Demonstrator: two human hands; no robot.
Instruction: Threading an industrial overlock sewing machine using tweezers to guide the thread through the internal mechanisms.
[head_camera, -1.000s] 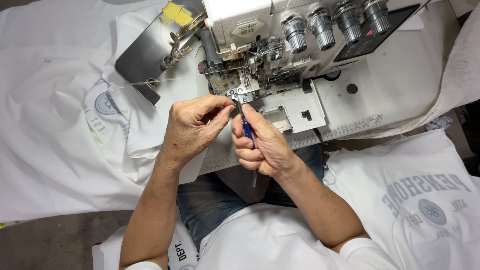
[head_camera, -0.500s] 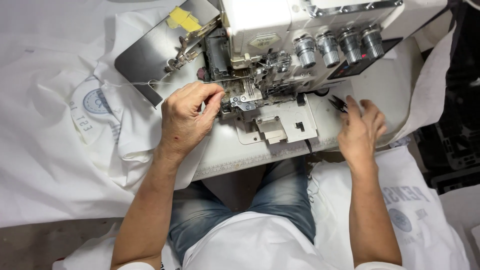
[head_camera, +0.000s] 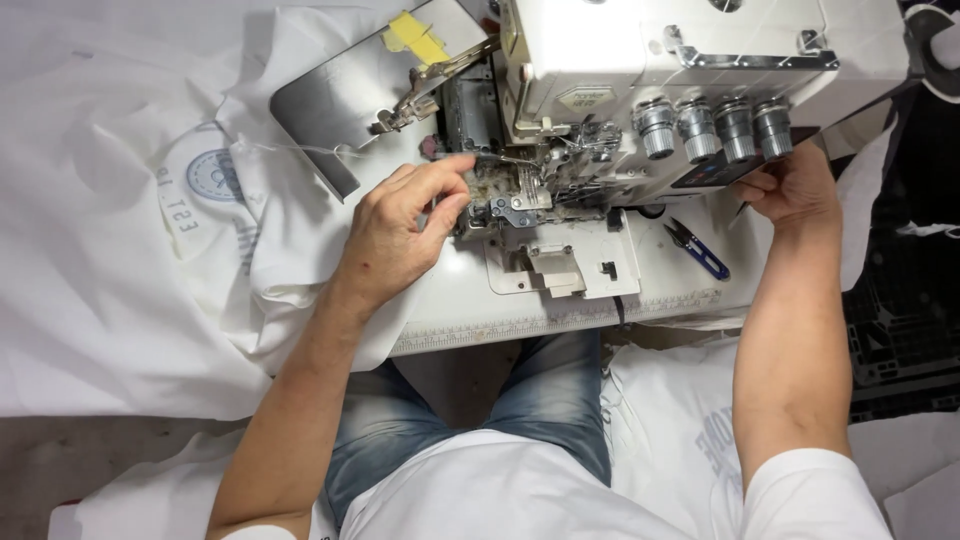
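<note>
The left hand (head_camera: 400, 235) seemingly pinches thread at the overlock sewing machine (head_camera: 640, 90); the right hand (head_camera: 795, 185), curled, grips its side.

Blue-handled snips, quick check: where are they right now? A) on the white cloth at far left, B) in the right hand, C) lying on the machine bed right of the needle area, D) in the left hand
C: the snips lie loose on the white machine bed, while the right hand rests at the sewing machine's right side and the left hand pinches at the needle area.

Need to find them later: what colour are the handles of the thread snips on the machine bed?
Blue handles on the thread snips, head view.
</note>
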